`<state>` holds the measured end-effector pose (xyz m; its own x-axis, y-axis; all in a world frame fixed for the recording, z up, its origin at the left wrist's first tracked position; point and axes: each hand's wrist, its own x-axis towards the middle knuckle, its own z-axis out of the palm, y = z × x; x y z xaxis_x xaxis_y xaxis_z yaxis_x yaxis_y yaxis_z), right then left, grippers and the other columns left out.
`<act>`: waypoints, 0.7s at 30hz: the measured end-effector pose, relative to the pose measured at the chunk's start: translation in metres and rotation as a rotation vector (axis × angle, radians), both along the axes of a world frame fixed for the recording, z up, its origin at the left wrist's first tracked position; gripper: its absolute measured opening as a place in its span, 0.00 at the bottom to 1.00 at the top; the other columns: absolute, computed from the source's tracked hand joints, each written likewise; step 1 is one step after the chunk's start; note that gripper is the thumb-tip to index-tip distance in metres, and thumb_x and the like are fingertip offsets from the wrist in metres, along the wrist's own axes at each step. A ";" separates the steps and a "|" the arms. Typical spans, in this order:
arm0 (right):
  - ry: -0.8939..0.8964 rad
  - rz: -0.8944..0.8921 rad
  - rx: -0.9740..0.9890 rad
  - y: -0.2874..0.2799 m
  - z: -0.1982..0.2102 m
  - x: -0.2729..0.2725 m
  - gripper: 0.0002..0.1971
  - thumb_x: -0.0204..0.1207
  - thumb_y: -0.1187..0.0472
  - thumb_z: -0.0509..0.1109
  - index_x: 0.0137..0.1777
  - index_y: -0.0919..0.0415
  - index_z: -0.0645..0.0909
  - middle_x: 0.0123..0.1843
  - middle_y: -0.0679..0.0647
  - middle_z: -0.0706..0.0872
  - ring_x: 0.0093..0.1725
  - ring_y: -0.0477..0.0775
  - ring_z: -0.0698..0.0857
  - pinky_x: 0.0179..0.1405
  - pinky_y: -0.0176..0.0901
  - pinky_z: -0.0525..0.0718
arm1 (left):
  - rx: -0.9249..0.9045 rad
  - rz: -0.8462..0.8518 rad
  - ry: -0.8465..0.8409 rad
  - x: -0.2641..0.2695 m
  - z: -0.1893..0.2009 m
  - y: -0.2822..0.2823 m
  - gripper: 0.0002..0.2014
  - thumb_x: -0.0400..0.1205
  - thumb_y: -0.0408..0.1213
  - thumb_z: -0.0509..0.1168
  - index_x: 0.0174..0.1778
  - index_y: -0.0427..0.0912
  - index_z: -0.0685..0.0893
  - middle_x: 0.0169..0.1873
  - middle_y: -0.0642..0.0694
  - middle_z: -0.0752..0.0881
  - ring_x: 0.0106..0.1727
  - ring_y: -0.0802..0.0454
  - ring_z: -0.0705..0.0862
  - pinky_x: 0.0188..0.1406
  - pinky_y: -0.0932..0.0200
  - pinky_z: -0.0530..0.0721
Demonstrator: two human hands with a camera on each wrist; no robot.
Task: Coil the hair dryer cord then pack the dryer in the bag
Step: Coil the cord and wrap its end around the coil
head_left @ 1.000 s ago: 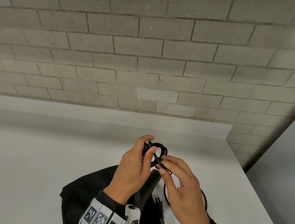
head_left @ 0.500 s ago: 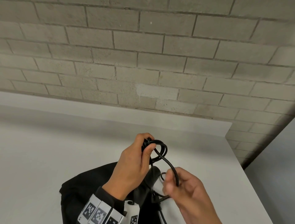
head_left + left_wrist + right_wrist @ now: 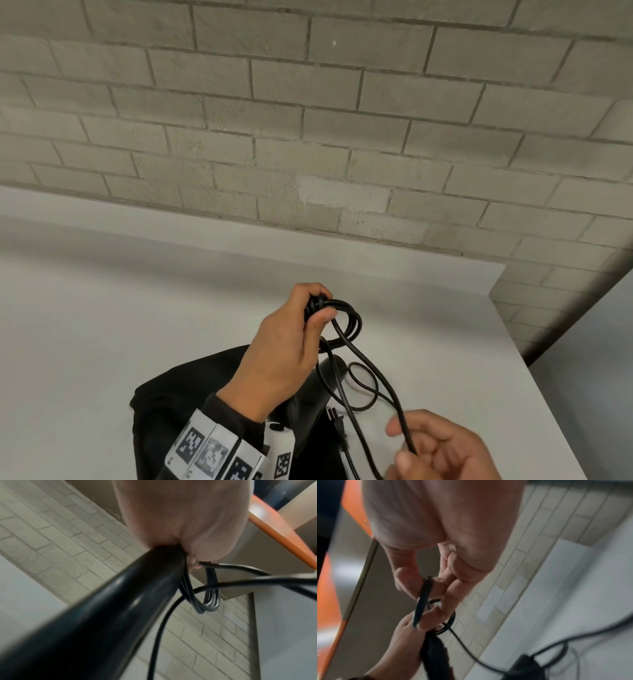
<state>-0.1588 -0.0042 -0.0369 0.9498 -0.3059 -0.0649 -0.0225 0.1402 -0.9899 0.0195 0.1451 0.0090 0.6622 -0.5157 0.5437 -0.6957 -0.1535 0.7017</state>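
Observation:
My left hand (image 3: 301, 335) grips several small loops of the black cord (image 3: 349, 320) together with the top of the black hair dryer (image 3: 313, 390), whose body runs down below the hand. In the left wrist view the dryer's barrel (image 3: 102, 615) fills the middle and the coil (image 3: 208, 599) hangs beside it. A free length of cord (image 3: 373, 373) runs from the coil down to my right hand (image 3: 428, 448), which pinches it between thumb and fingers near the bottom right. The plug (image 3: 337, 423) lies on the table. The black bag (image 3: 178, 397) lies under my left forearm.
The white table (image 3: 120, 325) reaches back to a grey brick wall (image 3: 308, 120). Its right edge (image 3: 534, 383) drops off close to my right hand. A loose loop of cord (image 3: 359, 387) lies on the table beside the dryer.
My right hand has drawn away from the coil, down and to the right, pulling out a longer length of cord. The left hand keeps its grip on the coil, almost still.

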 end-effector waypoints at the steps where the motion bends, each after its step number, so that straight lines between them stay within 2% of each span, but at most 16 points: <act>1: 0.020 0.004 -0.081 -0.008 0.002 -0.003 0.34 0.36 0.39 0.90 0.34 0.66 0.87 0.23 0.63 0.77 0.24 0.54 0.78 0.32 0.38 0.76 | 0.003 -0.012 -0.005 -0.003 0.000 -0.001 0.11 0.83 0.57 0.51 0.57 0.59 0.71 0.31 0.66 0.79 0.25 0.61 0.75 0.26 0.75 0.69; 3: -0.084 -0.007 -0.327 -0.022 0.009 -0.006 0.29 0.43 0.37 0.88 0.28 0.62 0.84 0.25 0.57 0.81 0.26 0.52 0.78 0.32 0.32 0.75 | 0.004 -0.031 -0.003 -0.008 0.000 -0.004 0.10 0.83 0.58 0.51 0.56 0.62 0.70 0.29 0.66 0.79 0.24 0.62 0.75 0.26 0.75 0.68; 5: -0.288 0.009 -0.520 -0.025 0.006 -0.012 0.17 0.57 0.45 0.86 0.29 0.51 0.82 0.40 0.57 0.89 0.42 0.54 0.86 0.45 0.34 0.79 | -0.008 -0.036 0.006 -0.009 0.001 -0.004 0.09 0.83 0.58 0.51 0.54 0.62 0.70 0.30 0.66 0.79 0.25 0.62 0.76 0.26 0.75 0.68; 6: -0.370 0.036 -0.501 -0.027 -0.001 -0.014 0.14 0.62 0.51 0.85 0.30 0.49 0.81 0.51 0.60 0.89 0.53 0.59 0.87 0.53 0.40 0.80 | -0.023 -0.031 0.014 -0.008 0.001 -0.003 0.09 0.83 0.58 0.51 0.54 0.62 0.70 0.31 0.65 0.80 0.25 0.61 0.76 0.26 0.75 0.69; 7: -0.431 0.053 -0.423 -0.026 -0.007 -0.015 0.13 0.64 0.56 0.84 0.32 0.49 0.81 0.59 0.64 0.86 0.63 0.65 0.83 0.56 0.48 0.80 | -0.039 -0.020 0.021 -0.007 0.002 -0.003 0.09 0.83 0.57 0.51 0.53 0.61 0.70 0.31 0.64 0.80 0.25 0.61 0.76 0.26 0.75 0.69; 8: -0.487 0.038 -0.325 -0.030 -0.016 -0.011 0.12 0.66 0.60 0.83 0.33 0.51 0.81 0.64 0.68 0.83 0.70 0.68 0.79 0.54 0.52 0.78 | -0.051 -0.009 0.025 -0.005 0.002 -0.002 0.09 0.83 0.56 0.51 0.53 0.60 0.71 0.31 0.64 0.80 0.25 0.61 0.76 0.26 0.75 0.69; 9: -0.554 0.097 -0.204 -0.031 -0.023 -0.009 0.10 0.70 0.65 0.80 0.36 0.56 0.81 0.68 0.72 0.80 0.74 0.69 0.74 0.57 0.55 0.53 | -0.058 0.000 0.025 -0.004 0.003 -0.002 0.08 0.83 0.55 0.52 0.53 0.60 0.71 0.30 0.63 0.79 0.25 0.62 0.76 0.26 0.75 0.70; 10: -0.647 0.174 -0.112 -0.025 -0.025 -0.005 0.05 0.75 0.72 0.74 0.43 0.65 0.81 0.71 0.75 0.75 0.79 0.67 0.69 0.72 0.64 0.71 | -0.065 0.004 0.025 -0.004 0.003 -0.002 0.07 0.83 0.54 0.52 0.53 0.60 0.71 0.28 0.62 0.78 0.26 0.62 0.76 0.26 0.75 0.70; 11: -0.659 0.113 -0.015 -0.023 -0.018 0.000 0.06 0.79 0.81 0.64 0.51 0.74 0.77 0.75 0.77 0.70 0.81 0.62 0.64 0.77 0.49 0.68 | -0.072 0.009 0.028 -0.003 0.003 -0.002 0.07 0.83 0.53 0.53 0.52 0.59 0.71 0.26 0.59 0.77 0.26 0.62 0.75 0.27 0.75 0.70; 12: -0.664 0.044 0.060 -0.024 -0.017 0.002 0.10 0.80 0.85 0.56 0.57 0.79 0.74 0.75 0.77 0.70 0.82 0.60 0.64 0.78 0.39 0.64 | -0.079 0.015 0.035 -0.003 0.004 -0.001 0.07 0.83 0.53 0.53 0.52 0.58 0.71 0.25 0.57 0.75 0.26 0.62 0.75 0.27 0.75 0.70; 13: -0.647 -0.066 0.041 -0.029 -0.022 0.001 0.09 0.81 0.82 0.57 0.57 0.78 0.75 0.68 0.75 0.79 0.77 0.60 0.72 0.76 0.43 0.69 | -0.083 0.023 0.043 -0.002 0.004 -0.001 0.07 0.83 0.52 0.54 0.52 0.58 0.71 0.24 0.56 0.74 0.25 0.62 0.75 0.26 0.75 0.70; 14: -0.588 -0.166 0.017 -0.033 -0.030 0.004 0.05 0.82 0.74 0.63 0.54 0.72 0.78 0.56 0.70 0.87 0.67 0.60 0.83 0.70 0.54 0.77 | -0.085 0.030 0.054 0.000 0.005 0.000 0.07 0.82 0.52 0.54 0.52 0.57 0.71 0.24 0.56 0.73 0.25 0.62 0.75 0.26 0.75 0.70; 15: -0.591 -0.080 0.069 -0.030 -0.036 0.007 0.04 0.81 0.66 0.69 0.52 0.66 0.81 0.45 0.66 0.90 0.56 0.60 0.89 0.64 0.61 0.81 | -0.086 0.035 0.064 0.001 0.005 0.000 0.07 0.82 0.52 0.54 0.53 0.57 0.71 0.24 0.56 0.73 0.24 0.62 0.75 0.26 0.75 0.70; 16: -0.563 -0.072 0.066 -0.023 -0.029 0.011 0.07 0.80 0.60 0.71 0.53 0.63 0.83 0.39 0.63 0.90 0.49 0.59 0.91 0.59 0.64 0.83 | -0.085 0.040 0.072 0.002 0.005 0.001 0.08 0.82 0.52 0.54 0.53 0.57 0.71 0.24 0.56 0.73 0.24 0.62 0.75 0.25 0.75 0.70; 19: -0.432 -0.127 0.152 -0.021 -0.025 -0.002 0.15 0.73 0.52 0.77 0.53 0.63 0.86 0.26 0.60 0.84 0.30 0.61 0.89 0.42 0.61 0.89 | -0.076 0.052 0.075 0.006 0.004 0.002 0.13 0.82 0.53 0.54 0.56 0.51 0.72 0.25 0.57 0.75 0.25 0.62 0.76 0.25 0.75 0.71; 21: -0.425 -0.144 0.324 -0.025 -0.021 -0.014 0.21 0.71 0.55 0.79 0.55 0.73 0.85 0.22 0.62 0.75 0.21 0.56 0.79 0.33 0.56 0.89 | -0.075 0.056 0.071 0.007 0.003 0.002 0.14 0.82 0.53 0.54 0.57 0.49 0.72 0.26 0.57 0.75 0.25 0.63 0.76 0.26 0.76 0.70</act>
